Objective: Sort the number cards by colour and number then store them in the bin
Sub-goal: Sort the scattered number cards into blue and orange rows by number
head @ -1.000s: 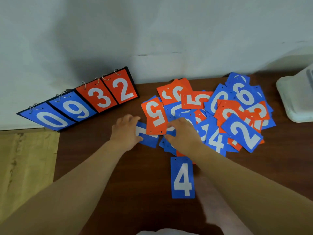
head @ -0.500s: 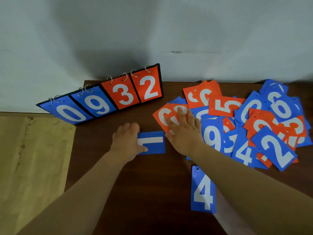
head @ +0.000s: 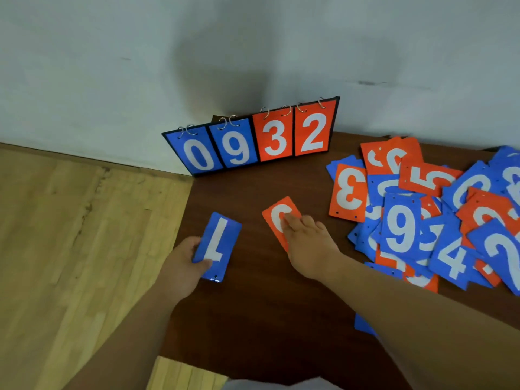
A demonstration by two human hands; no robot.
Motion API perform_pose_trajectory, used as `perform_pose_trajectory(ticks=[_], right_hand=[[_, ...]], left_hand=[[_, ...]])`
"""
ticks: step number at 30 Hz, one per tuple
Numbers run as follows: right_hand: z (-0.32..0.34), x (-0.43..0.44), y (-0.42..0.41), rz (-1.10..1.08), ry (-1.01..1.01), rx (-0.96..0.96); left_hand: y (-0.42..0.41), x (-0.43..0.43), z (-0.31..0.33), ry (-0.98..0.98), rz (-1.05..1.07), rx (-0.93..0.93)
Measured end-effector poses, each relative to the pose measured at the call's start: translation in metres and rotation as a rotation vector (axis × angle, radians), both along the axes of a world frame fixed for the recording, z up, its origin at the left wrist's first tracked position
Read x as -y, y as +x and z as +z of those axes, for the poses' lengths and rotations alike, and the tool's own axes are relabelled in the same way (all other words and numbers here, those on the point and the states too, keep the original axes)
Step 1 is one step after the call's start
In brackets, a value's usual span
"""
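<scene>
Leftmost, the left grip (head: 183, 266) closes on a blue 1 card (head: 218, 246), fingers curled round its long left edge and thumb pressed on its face. The card sits near the left edge of the dark tabletop (head: 253, 319); whether it is lifted or lying flat, I cannot tell. Just beside it, the right grip (head: 306, 246) is flat and loose, straight fingers resting on an orange card (head: 281, 218) that lies alone on the wood, its white digit partly covered. Well to the right spreads the card pile (head: 422, 220), blue and orange overlapping at all angles. An orange 3 (head: 349, 192) lies at its left rim and a blue 9 (head: 401, 226) on top. A blue corner (head: 363, 325) shows from under the right forearm. At the back a flip scoreboard (head: 253, 139) leans against the wall (head: 112, 66). Its rings hold four cards: blue 0, blue 9, orange 3, orange 2. Wood floor (head: 70, 249) shows left of the tabletop.
</scene>
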State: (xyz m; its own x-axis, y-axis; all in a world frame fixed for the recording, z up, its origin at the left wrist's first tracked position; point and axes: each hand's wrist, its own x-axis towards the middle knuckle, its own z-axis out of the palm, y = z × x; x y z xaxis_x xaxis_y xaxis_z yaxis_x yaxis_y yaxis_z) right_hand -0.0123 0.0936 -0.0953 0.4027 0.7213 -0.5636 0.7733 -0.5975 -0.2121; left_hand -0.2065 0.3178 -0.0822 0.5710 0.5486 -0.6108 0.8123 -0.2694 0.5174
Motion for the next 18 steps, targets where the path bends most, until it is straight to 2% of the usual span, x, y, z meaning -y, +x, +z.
perform_pose_trajectory(ticks=[4, 6, 9, 10, 12, 14, 18], right_hand=[[0.006, 0.002, -0.037, 0.176, 0.031, -0.18], [0.009, 0.009, -0.05, 0.028, 0.144, -0.277], [0.02, 0.014, -0.058, -0.452, 0.414, -0.3], [0.026, 0.013, -0.058, -0.538, 0.483, -0.297], [0.039, 0.009, -0.055, -0.546, 0.567, -0.292], [0.054, 0.004, -0.049, -0.475, 0.539, -0.32], [0.075, 0.012, -0.044, -0.469, 0.391, -0.34]], left_hand=[[-0.034, 0.007, 0.011, -0.05, 0.293, 0.124], [-0.041, 0.012, 0.015, -0.076, 0.287, 0.161], [-0.039, 0.019, 0.023, -0.149, 0.117, 0.196], [-0.035, 0.021, 0.027, -0.184, 0.012, 0.193], [-0.021, 0.028, 0.036, -0.24, -0.225, 0.167], [-0.004, 0.034, 0.041, -0.259, -0.39, 0.143], [0.032, 0.042, 0.043, -0.241, -0.497, 0.191]])
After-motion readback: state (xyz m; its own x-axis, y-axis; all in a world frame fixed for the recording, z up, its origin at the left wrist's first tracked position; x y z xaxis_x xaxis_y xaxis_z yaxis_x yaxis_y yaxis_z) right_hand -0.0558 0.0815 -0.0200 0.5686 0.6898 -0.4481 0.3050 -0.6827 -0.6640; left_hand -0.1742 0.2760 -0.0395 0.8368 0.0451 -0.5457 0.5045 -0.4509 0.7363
